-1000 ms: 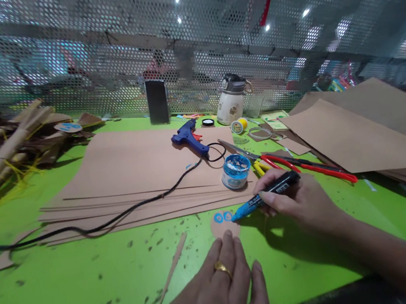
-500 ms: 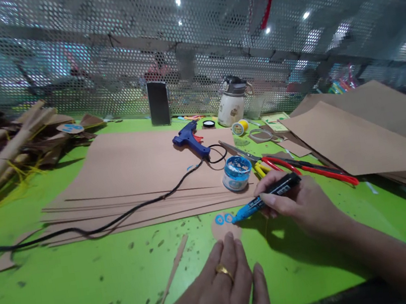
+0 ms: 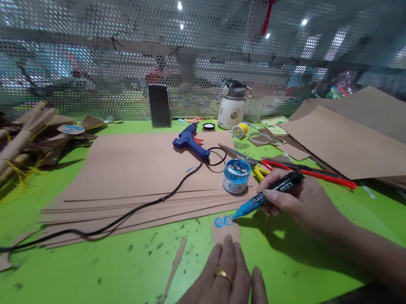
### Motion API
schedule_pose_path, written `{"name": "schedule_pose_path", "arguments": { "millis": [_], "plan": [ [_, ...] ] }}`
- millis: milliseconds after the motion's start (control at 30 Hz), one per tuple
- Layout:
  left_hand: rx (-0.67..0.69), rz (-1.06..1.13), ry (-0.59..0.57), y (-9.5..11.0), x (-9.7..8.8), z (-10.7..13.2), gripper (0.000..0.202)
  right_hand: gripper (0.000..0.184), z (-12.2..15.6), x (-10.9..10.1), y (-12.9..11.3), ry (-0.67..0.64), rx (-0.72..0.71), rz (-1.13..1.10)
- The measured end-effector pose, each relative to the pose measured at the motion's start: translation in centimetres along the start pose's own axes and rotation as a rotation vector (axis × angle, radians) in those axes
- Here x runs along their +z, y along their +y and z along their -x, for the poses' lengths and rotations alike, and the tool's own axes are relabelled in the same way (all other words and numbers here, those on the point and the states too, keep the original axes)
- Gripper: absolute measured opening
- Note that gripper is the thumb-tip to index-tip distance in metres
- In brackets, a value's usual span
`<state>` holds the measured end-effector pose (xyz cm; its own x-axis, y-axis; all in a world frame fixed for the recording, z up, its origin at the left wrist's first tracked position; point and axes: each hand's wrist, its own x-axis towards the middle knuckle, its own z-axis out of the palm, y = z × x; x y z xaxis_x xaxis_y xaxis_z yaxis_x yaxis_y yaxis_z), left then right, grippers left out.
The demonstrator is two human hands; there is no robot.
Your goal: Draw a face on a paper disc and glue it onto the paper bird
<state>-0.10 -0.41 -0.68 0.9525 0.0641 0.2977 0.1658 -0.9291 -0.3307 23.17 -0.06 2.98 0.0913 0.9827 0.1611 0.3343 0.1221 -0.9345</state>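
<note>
A small round disc of brown paper (image 3: 220, 234) lies on the green table, with two blue ring-shaped marks near its far edge. My left hand (image 3: 223, 286) rests flat, its fingertips on the near part of the disc, a gold ring on one finger. In my right hand (image 3: 298, 204) is a blue paint marker (image 3: 251, 204) with a black back end, pinched and slanted. The marker's tip meets the right-hand blue mark. Beyond the marker stands an uncovered glass jar (image 3: 235, 183) with blue inside, at the corner of the paper stack.
Large brown sheets (image 3: 131, 157) carry a blue glue gun (image 3: 191, 143) and its black cord (image 3: 121, 217). Red-handled scissors (image 3: 309, 171) lie beyond my right hand. More sheets (image 3: 361, 138) sit right; rolled paper (image 3: 8, 150) is piled left. A flask (image 3: 232, 107) stands behind.
The marker tip has shifted slightly along the right-hand blue mark, which looks fuller. My left hand stays on the disc. The whole view has tilted a little.
</note>
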Motion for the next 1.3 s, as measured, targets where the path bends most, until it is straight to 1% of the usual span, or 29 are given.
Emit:
{"name": "schedule_pose_path", "arguments": {
  "millis": [167,333,567,767,1067,1200,1300],
  "plan": [
    [-0.008,-0.040,-0.003,0.17,0.27,0.13,0.030,0.007,0.09,0.10,0.21,-0.018,0.011,-0.015],
    [-0.009,-0.028,-0.020,0.24,0.47,0.19,0.035,0.007,0.05,0.31,0.40,-0.062,0.026,0.008],
    [-0.020,-0.022,0.006,0.22,0.51,0.18,0.033,0.008,-0.07,0.10,0.50,-0.019,0.014,-0.038],
    [-0.032,-0.038,0.029,0.18,0.56,0.19,0.030,0.008,-0.07,0.13,0.65,-0.042,-0.012,-0.046],
    [0.007,-0.065,0.002,0.01,0.21,0.08,0.028,0.006,-0.18,0.37,0.65,-0.079,-0.009,0.008],
    [-0.011,-0.061,0.014,0.11,0.43,0.06,0.028,0.005,-0.06,0.34,0.45,-0.064,0.000,0.052],
    [-0.035,-0.033,0.029,0.22,0.56,0.09,0.030,0.005,0.01,0.35,0.17,-0.048,0.017,0.042]
  ]
}}
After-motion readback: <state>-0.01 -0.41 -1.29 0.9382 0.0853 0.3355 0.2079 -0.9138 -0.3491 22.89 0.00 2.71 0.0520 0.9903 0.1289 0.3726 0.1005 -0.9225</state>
